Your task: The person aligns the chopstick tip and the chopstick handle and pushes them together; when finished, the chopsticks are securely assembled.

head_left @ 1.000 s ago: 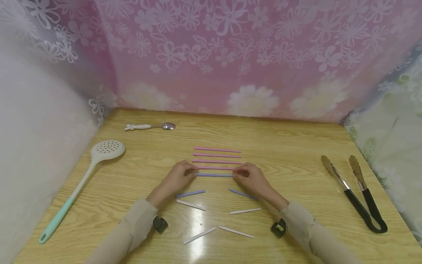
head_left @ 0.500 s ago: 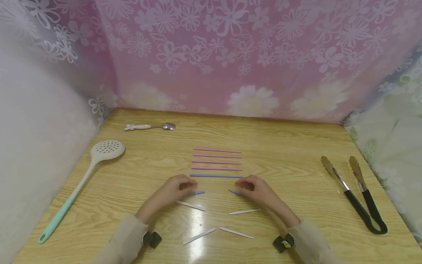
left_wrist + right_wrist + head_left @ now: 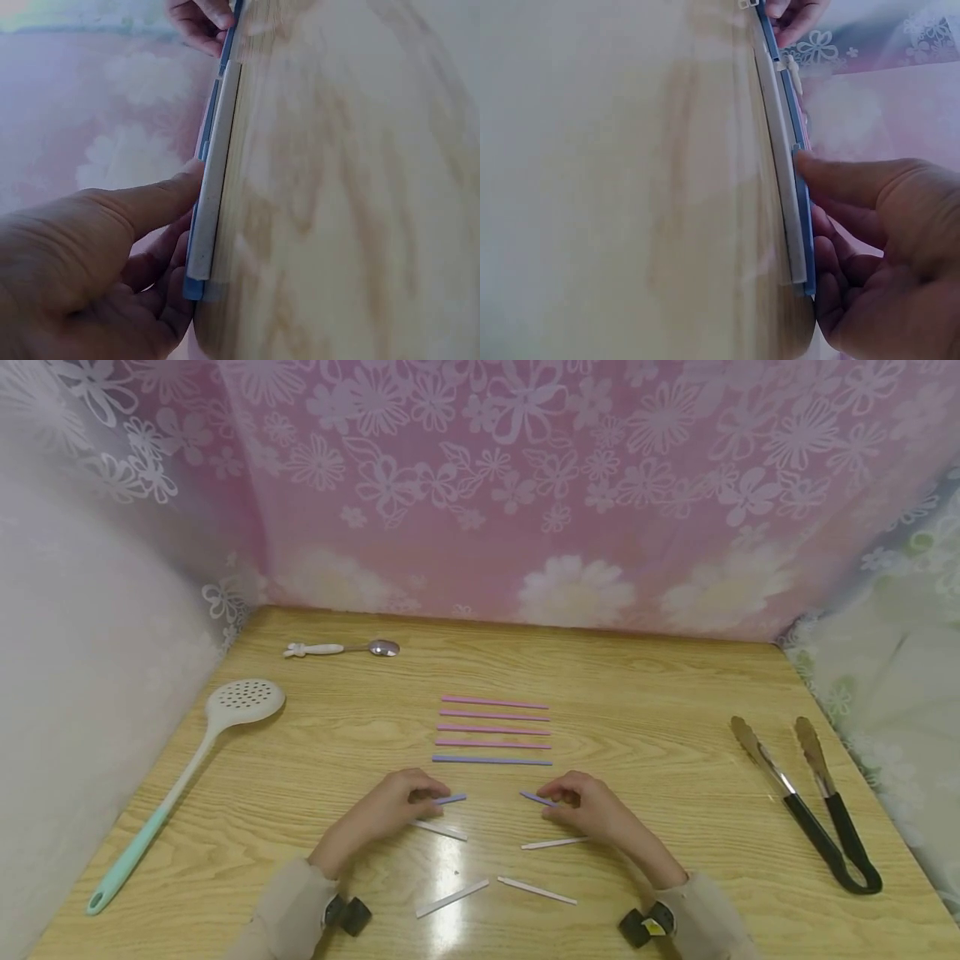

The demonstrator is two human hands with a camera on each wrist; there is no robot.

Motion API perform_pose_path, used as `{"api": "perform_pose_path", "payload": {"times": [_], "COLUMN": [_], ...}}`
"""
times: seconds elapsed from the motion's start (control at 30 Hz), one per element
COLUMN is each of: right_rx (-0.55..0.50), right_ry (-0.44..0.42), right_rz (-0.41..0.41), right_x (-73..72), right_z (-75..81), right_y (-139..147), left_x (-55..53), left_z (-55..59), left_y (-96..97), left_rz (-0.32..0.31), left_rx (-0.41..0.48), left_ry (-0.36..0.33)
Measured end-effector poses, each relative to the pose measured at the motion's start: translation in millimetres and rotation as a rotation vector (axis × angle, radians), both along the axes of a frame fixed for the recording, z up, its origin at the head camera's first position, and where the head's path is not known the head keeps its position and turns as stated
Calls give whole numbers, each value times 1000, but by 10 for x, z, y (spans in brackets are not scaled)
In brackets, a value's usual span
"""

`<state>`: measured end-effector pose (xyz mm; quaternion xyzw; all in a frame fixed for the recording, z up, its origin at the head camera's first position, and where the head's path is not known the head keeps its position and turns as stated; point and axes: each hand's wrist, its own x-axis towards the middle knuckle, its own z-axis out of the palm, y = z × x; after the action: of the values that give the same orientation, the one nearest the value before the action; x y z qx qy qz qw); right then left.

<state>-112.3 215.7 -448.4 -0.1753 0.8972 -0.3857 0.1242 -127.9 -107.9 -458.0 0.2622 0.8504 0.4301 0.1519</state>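
Observation:
My left hand (image 3: 397, 799) pinches a short blue stick (image 3: 453, 798) at the left, its right end sticking out past the fingers. Opposite it, my right hand (image 3: 591, 807) pinches a matching short blue stick (image 3: 532, 796). In each wrist view the thumb lies on one side of the blue stick and curled fingers on the other. Just nearer than the hands lie two short white sticks, a left one (image 3: 444, 832) and a right one (image 3: 551, 843), each partly covered by a hand. Beyond the hands a long blue stick (image 3: 491, 760) lies crosswise, below several parallel pink sticks (image 3: 495, 729).
Two more white sticks, left (image 3: 453, 898) and right (image 3: 537, 891), lie slanted near the front. A slotted skimmer (image 3: 246, 695) with a mint handle is at left, a spoon (image 3: 315, 648) at back left, and black-handled tongs (image 3: 813, 831) at right. Floral cloth (image 3: 525, 527) hangs behind the table.
Both hands have left the long blue stick and the lowest pink stick, drawn back toward the front, and taken hold of the two short blue sticks. The long sticks stay in a row.

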Motion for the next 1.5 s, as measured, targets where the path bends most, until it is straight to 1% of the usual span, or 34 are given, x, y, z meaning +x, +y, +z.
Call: {"api": "perform_pose_path", "payload": {"times": [0.23,0.43,0.57,0.63,0.7,0.8,0.87,0.93,1.03,1.17,1.37,1.5], "right_rx": [6,-9,-25,-58,-107,-187,-211,-219,-210,-200,-213,-214], "right_ry": [57,54,76,94,131,208,257,282,285,274,259,256], "right_rz": [2,-8,-31,-38,-32,5,30,47,57,65,69,48], "right_x": [1,7,22,33,46,69,90,107,122,117,114,116], "right_z": [-19,-43,-45,-36,-17,30,80,117,157,172,195,204], "right_y": [-14,-12,-27,-52,-91,-170,-226,-271,-314,-337,-343,-346], "left_x": [-2,-4,5,13,22,37,48,61,79,88,86,81], "left_z": [-8,-25,-28,-19,-2,44,75,108,139,140,144,136], "left_y": [14,26,56,76,102,153,185,211,236,253,252,254], "left_rz": [-6,5,21,29,33,33,27,22,15,-1,-14,-23], "left_rx": [-3,-4,27,52,75,105,119,136,160,178,174,166], "left_ry": [13,57,81,86,94,106,120,123,121,119,108,108]}}
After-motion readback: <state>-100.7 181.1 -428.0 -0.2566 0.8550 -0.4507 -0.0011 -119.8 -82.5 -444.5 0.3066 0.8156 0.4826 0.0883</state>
